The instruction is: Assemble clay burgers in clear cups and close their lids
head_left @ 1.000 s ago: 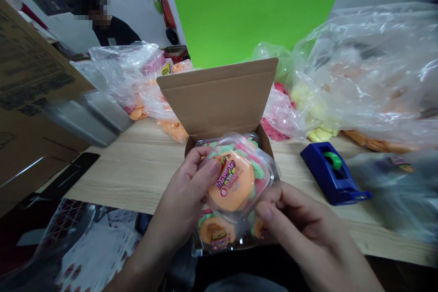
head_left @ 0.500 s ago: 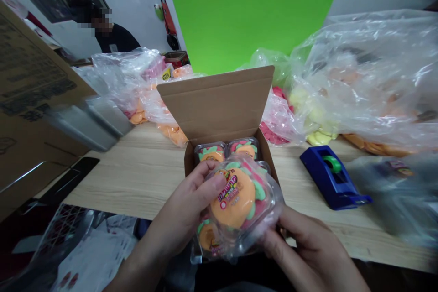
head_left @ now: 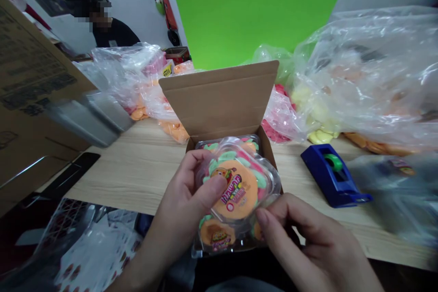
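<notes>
My left hand (head_left: 179,196) and my right hand (head_left: 294,232) grip a clear plastic tray of burger-shaped gummy candy (head_left: 236,187), with orange, green and pink layers and a printed label. My left thumb presses on its top, and my right fingers pinch its lower right corner. The tray is held tilted over an open brown cardboard box (head_left: 219,100), whose lid stands upright at the back. Inside the box, a similar gummy tray (head_left: 217,236) lies at the front, and another (head_left: 227,142) shows at the back, mostly hidden behind the held tray.
The box stands on a light wood table (head_left: 130,173). Large plastic bags (head_left: 362,77) of orange, yellow and pink candy lie behind it, with a blue tape dispenser (head_left: 331,175) to the right. A large carton (head_left: 34,68) looms at left, and a person (head_left: 112,32) stands beyond.
The held tray has moved farther into the box and now covers most of the rear trays. It has also turned slightly, and my right hand has shifted to its lower right corner.
</notes>
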`<state>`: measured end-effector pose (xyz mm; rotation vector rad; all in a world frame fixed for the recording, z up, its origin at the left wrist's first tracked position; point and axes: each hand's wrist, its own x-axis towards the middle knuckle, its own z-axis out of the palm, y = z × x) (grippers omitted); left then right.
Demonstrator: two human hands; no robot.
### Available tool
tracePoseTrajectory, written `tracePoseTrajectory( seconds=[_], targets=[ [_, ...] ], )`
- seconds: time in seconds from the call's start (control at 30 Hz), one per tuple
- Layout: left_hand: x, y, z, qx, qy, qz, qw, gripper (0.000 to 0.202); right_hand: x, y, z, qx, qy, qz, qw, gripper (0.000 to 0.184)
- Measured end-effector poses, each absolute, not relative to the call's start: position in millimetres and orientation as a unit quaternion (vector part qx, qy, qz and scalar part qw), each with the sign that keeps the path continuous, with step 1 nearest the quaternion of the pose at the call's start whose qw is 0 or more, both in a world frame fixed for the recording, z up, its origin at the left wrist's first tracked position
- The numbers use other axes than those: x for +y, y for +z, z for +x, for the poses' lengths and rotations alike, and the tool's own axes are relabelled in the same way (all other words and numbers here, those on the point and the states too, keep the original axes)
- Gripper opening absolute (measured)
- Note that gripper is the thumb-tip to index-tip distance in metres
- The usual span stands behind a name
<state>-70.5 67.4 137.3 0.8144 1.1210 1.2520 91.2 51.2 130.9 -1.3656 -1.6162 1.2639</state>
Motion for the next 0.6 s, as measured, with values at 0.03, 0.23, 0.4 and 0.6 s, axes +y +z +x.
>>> tracePoseTrajectory(
  seconds=[0.03,0.23,0.4,0.6],
  targets=[
    [66.0,138.4,-68.8,0.491,0.547,0.352,0.579,0.037,51.8,130.6,90.6,-0.609,0.486,-0.537,0.322,0.028],
    [59.9,143.2,-62.6,0.524,0.562,0.376,0.517,0.033,59.6,128.1,95.7,-0.558,0.601,-0.499,0.279,0.029],
    [59.1,146.2,-62.8,0.532,0.552,0.404,0.499,0.036,65.0,128.9,96.4,-0.531,0.659,-0.444,0.293,0.023],
    [67.9,142.7,-66.8,0.497,0.525,0.331,0.607,0.034,61.7,129.0,102.3,-0.567,0.635,-0.432,0.297,0.015]
  ],
)
